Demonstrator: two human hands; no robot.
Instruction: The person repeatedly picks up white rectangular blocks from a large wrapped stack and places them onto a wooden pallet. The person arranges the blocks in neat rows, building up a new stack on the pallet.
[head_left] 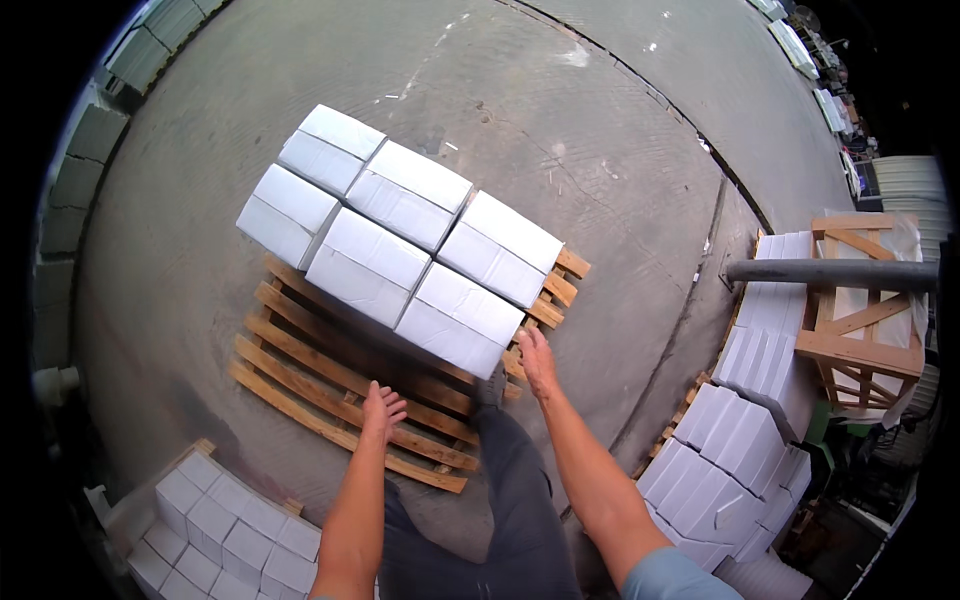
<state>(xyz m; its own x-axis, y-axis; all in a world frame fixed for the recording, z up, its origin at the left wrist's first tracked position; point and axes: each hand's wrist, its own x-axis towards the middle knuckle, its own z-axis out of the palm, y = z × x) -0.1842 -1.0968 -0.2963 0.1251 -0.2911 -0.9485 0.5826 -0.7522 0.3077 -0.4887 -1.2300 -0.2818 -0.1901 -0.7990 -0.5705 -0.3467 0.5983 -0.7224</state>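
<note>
Several white cardboard boxes (367, 262) stand side by side in two rows on a wooden pallet (300, 385), covering its far part. The near slats of the pallet are bare. My left hand (383, 410) hovers above those slats, fingers apart, holding nothing. Just right of the nearest right-hand box (460, 315) is my right hand (537, 360), its fingers stretched out and nothing in its grasp. Whether it touches that box's side, I cannot tell. One of my feet (490, 388) is by the pallet, close to the same box, and partly hidden.
More white boxes (235, 530) are stacked on a pallet at the lower left. Long stacks of white boxes (725, 450) line the right side, near a wooden crate (865, 315) and a grey pole (830, 273). Grey blocks (75, 185) edge the concrete floor (560, 130) at left.
</note>
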